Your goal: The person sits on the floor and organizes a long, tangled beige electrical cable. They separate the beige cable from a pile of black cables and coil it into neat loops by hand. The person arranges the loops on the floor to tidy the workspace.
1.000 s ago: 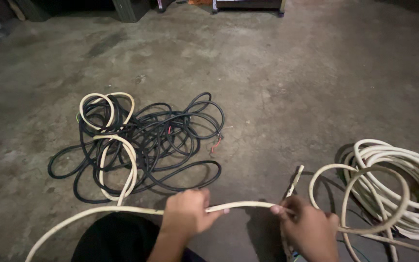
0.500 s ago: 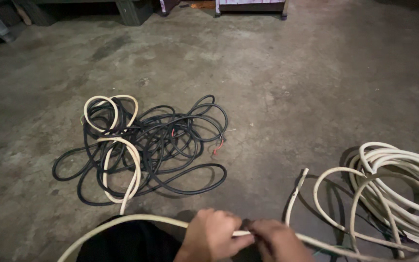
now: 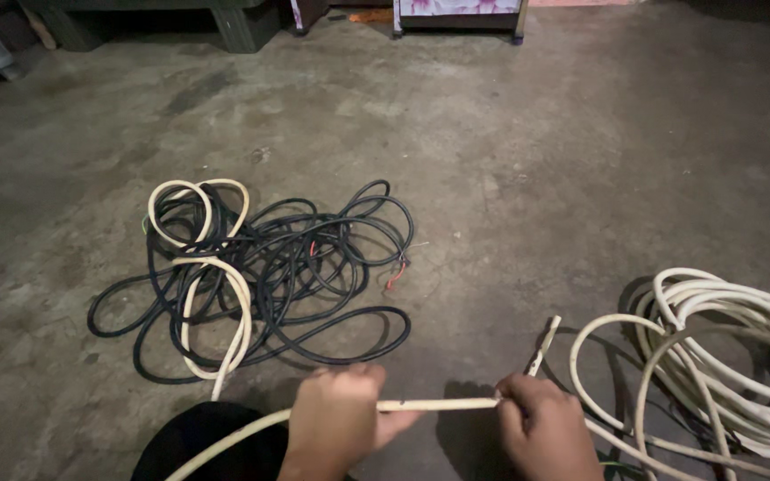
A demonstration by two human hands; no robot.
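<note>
Head view: both hands — left [image 3: 336, 419], right [image 3: 541, 428] — gripped a cream cable [image 3: 438, 405]; part lay coiled [image 3: 733, 338], part stayed tangled in black cable [image 3: 314, 267].

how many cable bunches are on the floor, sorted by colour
Black tangled cable pile, a cream cable looped through its left side: 1
Cream cable coil at right, its strand held by left hand and right hand: 1
Total: 2

Both hands, left hand [image 3: 336, 419] and right hand [image 3: 541, 428], grip a cream cable [image 3: 438, 405] stretched between them.
</note>
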